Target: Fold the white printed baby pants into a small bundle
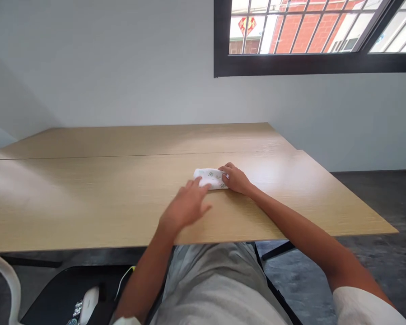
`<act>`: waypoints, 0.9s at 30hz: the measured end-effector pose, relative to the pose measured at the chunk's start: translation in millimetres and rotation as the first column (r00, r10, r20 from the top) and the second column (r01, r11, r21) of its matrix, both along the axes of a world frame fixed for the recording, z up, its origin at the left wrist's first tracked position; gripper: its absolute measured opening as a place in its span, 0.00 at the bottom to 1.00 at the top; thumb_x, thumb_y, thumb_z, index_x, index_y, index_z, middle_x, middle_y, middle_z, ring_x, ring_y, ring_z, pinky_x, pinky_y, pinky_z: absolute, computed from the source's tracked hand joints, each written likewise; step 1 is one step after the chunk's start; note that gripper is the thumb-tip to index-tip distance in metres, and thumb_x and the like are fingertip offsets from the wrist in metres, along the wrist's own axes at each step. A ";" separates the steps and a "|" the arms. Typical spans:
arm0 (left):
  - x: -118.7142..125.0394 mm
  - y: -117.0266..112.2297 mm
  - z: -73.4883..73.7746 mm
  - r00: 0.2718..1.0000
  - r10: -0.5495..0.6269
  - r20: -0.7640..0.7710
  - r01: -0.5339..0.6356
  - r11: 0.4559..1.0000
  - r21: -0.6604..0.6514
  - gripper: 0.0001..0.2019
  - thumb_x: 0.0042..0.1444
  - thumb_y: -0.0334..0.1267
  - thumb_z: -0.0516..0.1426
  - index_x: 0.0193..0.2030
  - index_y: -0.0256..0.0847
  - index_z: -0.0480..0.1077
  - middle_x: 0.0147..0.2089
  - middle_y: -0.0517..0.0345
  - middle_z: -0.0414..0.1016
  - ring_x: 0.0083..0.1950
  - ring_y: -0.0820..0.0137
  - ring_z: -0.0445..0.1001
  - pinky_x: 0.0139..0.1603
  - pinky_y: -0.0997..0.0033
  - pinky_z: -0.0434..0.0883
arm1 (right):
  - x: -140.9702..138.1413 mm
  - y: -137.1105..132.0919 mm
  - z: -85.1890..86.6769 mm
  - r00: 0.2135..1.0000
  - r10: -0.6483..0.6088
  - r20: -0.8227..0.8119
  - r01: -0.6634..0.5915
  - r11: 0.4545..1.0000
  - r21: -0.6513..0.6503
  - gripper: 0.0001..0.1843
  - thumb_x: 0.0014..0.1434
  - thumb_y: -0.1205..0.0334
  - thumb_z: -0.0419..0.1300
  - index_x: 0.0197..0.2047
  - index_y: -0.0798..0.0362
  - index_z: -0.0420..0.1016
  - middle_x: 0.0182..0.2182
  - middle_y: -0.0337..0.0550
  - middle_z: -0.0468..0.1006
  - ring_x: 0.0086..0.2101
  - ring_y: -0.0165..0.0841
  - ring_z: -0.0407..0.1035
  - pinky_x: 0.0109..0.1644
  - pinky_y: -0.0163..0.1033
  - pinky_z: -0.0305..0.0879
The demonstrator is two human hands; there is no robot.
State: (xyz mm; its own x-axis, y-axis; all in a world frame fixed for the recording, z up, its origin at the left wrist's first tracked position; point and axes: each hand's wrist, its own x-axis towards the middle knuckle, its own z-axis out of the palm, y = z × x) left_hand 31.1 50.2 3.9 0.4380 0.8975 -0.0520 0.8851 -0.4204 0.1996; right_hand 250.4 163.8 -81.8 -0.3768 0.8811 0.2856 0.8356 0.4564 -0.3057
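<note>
A white folded bundle with small green prints (210, 175) lies on the light wood table (87, 198); whether it is cloth or paper I cannot tell. At its right end, my right hand (235, 178) is closed, with the thumb on the near side and the fingers on the far side. My left hand (187, 203) is over the bundle's near left corner, fingers apart and slightly blurred. Its fingertips overlap the white surface, though I cannot tell whether they press on it.
A seam crosses the table toward its far side, and its near edge runs in front of my lap. Below left, a black chair (74, 280) bears a white object (89, 303) and a metal-banded watch (77, 311). A pale curved tube (11, 280) rises at the left.
</note>
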 end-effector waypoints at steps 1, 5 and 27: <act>7.1 -22.2 2.3 0.995 -0.049 0.092 0.052 0.998 -0.040 0.29 0.65 0.40 0.60 0.71 0.44 0.58 0.72 0.44 0.49 0.73 0.52 0.52 0.75 0.46 0.57 | 0.6 -0.1 0.7 1.000 0.006 0.020 -0.007 0.999 0.036 0.16 0.71 0.80 0.63 0.59 0.61 0.74 0.52 0.49 0.62 0.41 0.34 0.65 0.50 0.37 0.71; 40.1 -87.9 -12.7 0.779 -0.377 0.501 0.571 0.757 -0.319 0.30 0.64 0.61 0.54 0.71 0.70 0.53 0.70 0.60 0.57 0.69 0.56 0.60 0.73 0.49 0.62 | -1.6 -4.1 6.3 0.990 0.098 0.104 -0.120 0.965 0.232 0.26 0.63 0.85 0.58 0.62 0.61 0.73 0.61 0.53 0.54 0.57 0.45 0.55 0.63 0.48 0.61; -120.7 -178.1 -229.7 0.577 0.611 0.542 0.368 0.398 -0.840 0.23 0.29 0.67 0.60 0.39 0.86 0.72 0.61 0.89 0.63 0.76 0.58 0.42 0.76 0.58 0.43 | -16.5 -22.1 -2.5 0.854 0.276 0.442 -0.419 0.868 0.266 0.37 0.73 0.54 0.73 0.75 0.55 0.61 0.68 0.42 0.34 0.66 0.41 0.36 0.71 0.54 0.48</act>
State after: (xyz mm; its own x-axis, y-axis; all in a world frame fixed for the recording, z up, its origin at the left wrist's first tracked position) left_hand -89.6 -127.9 -225.8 0.6210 0.5891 -0.5170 0.2104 0.5101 0.8340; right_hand 233.9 141.7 -84.3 -0.7791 0.5433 0.3128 0.6170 0.7529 0.2291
